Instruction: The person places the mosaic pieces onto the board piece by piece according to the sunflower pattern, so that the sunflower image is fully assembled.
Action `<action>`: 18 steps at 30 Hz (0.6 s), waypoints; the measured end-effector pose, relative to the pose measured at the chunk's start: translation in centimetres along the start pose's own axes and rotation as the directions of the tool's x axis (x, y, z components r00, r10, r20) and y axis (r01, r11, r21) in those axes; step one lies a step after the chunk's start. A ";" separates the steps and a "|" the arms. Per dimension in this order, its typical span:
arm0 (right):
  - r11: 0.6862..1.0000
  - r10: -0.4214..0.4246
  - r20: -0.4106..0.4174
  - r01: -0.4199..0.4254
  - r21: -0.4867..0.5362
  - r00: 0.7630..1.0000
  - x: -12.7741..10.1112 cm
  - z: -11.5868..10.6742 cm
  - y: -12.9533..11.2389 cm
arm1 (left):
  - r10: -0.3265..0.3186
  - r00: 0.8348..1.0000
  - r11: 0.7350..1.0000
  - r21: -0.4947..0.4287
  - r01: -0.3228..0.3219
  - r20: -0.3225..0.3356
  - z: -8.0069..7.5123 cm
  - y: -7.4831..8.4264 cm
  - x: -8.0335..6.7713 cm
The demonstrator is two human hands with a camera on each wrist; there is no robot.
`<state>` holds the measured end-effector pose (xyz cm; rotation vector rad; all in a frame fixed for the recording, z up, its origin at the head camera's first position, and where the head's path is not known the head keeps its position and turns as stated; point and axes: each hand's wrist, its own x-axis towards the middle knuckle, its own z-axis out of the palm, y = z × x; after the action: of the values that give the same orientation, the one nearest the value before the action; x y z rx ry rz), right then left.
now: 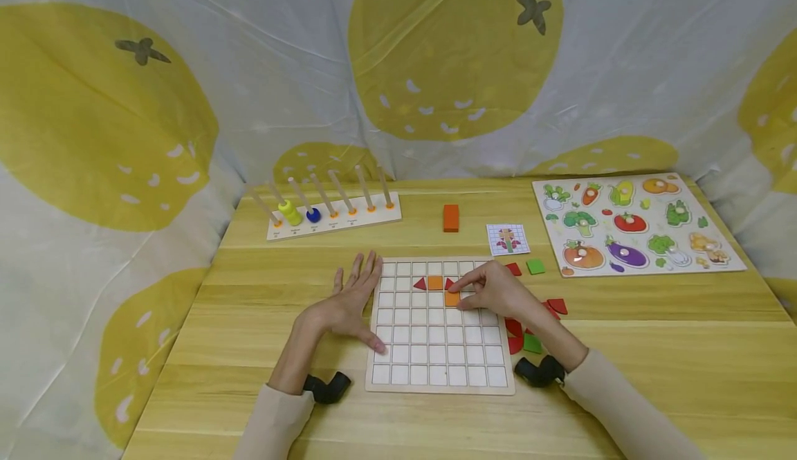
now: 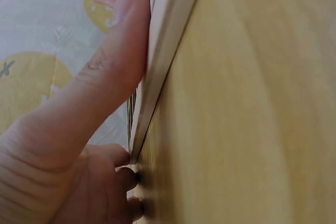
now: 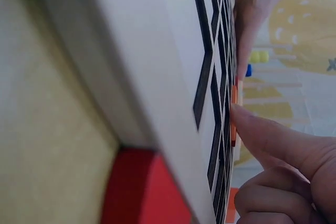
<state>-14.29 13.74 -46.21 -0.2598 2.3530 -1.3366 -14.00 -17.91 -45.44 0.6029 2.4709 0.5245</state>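
A white gridded wooden board [image 1: 437, 335] lies in front of me. My left hand [image 1: 349, 311] rests at its left edge with fingers spread, the thumb on the border and the other fingertips along the upper left side. With thumb and index finger, my right hand [image 1: 498, 290] pinches an orange square tile [image 1: 452, 299] low over the grid's upper right part. In the right wrist view the thumb [image 3: 262, 127] touches the orange piece. Up and left of it sits another orange square [image 1: 435, 283], between a red triangle [image 1: 420, 283] and a second red triangle [image 1: 449, 284] partly covered by my index finger.
Red pieces [image 1: 557, 306] and green squares [image 1: 535, 266] lie right of the board, some under my right forearm. Behind stand a small pattern card [image 1: 507, 239], an orange block [image 1: 451, 218], a peg rack [image 1: 336, 218] with yellow and blue beads, and a vegetable puzzle [image 1: 641, 228].
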 end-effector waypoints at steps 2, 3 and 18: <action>1.000 -0.001 0.002 0.001 -0.001 1.000 -0.2 -0.1 0.0 | 0.000 1.000 1.000 0.000 0.000 0.002 0.0 0.0 0.0; 1.000 -0.007 0.002 0.007 -0.001 1.000 -0.3 -0.2 0.1 | 0.000 1.000 1.000 -0.002 0.000 0.002 0.0 0.0 0.0; 0.992 0.034 -0.117 -0.048 -0.116 0.993 -4.2 -7.3 3.8 | 0.012 1.000 0.999 -0.041 -0.013 -0.011 -0.2 -0.1 0.0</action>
<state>-13.58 22.86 -45.03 -0.1724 2.5236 -1.2252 -14.13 -18.01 -45.34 0.6012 2.4620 0.5832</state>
